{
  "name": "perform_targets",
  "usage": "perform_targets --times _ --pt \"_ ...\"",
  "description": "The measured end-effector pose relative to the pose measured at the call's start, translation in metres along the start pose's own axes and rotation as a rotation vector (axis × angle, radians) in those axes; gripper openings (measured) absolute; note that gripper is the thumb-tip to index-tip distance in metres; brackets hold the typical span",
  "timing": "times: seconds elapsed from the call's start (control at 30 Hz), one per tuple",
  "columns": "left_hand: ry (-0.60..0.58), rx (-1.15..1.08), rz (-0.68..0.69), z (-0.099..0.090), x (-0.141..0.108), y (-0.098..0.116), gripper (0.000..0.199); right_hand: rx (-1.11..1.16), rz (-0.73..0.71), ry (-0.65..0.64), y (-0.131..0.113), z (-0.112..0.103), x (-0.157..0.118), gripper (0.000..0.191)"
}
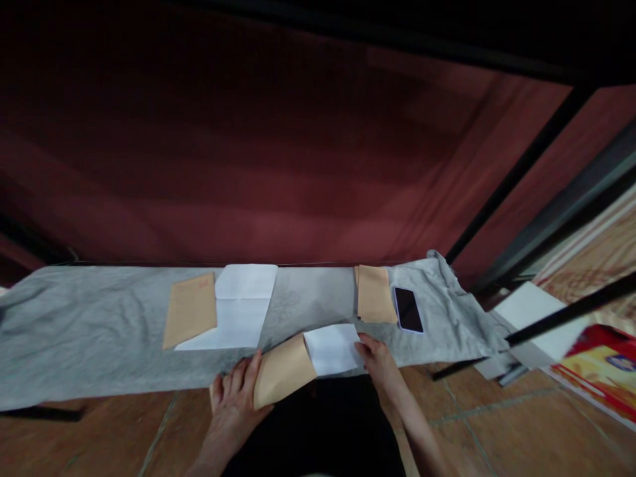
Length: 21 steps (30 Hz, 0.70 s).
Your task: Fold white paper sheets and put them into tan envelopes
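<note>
My left hand [234, 394] is closed on the left end of a brown paper envelope [284, 372], above the near edge of the bench. A folded white sheet [332, 349] sticks out of the envelope's right end, partly inside it. My right hand [378, 361] pinches the right edge of that sheet. Beyond my left hand, another brown envelope [191, 310] lies partly over a creased white sheet [244, 311]. Past my right hand is a small stack of brown envelopes [376, 295].
A grey cloth [99, 331] covers the long narrow bench. A phone [408, 310] with a dark screen lies right of the stack. Behind stands a dark red panel [278, 225]. Black metal bars [521, 172] and a red and yellow package [603, 368] are at the right.
</note>
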<state>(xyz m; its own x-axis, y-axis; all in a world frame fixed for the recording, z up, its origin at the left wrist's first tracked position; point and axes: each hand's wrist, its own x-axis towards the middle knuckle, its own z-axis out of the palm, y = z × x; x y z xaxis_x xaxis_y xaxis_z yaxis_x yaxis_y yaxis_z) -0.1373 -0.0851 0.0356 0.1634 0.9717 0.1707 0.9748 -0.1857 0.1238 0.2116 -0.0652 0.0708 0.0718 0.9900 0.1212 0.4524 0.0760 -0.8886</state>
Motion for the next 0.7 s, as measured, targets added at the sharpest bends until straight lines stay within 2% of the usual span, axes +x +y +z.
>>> perform_targets --times 0.13,0.27,0.47,0.57,0.7 --pt "0.008 -0.001 0.049 -0.004 0.003 0.003 0.103 -0.057 -0.022 0.065 0.002 0.002 -0.002 0.022" --pt "0.037 -0.008 0.114 -0.005 0.009 0.006 0.102 -0.051 -0.021 0.035 -0.002 0.011 -0.005 0.022" --pt "0.106 -0.073 0.228 -0.003 0.025 0.022 0.104 0.032 0.023 0.079 -0.015 0.044 -0.009 0.025" --pt "0.099 -0.105 0.283 -0.005 0.033 0.033 0.105 0.122 0.018 0.101 -0.015 0.062 -0.008 0.023" --pt "0.069 -0.123 0.327 -0.009 0.04 0.041 0.105 0.183 0.105 0.053 -0.009 0.074 -0.005 0.023"
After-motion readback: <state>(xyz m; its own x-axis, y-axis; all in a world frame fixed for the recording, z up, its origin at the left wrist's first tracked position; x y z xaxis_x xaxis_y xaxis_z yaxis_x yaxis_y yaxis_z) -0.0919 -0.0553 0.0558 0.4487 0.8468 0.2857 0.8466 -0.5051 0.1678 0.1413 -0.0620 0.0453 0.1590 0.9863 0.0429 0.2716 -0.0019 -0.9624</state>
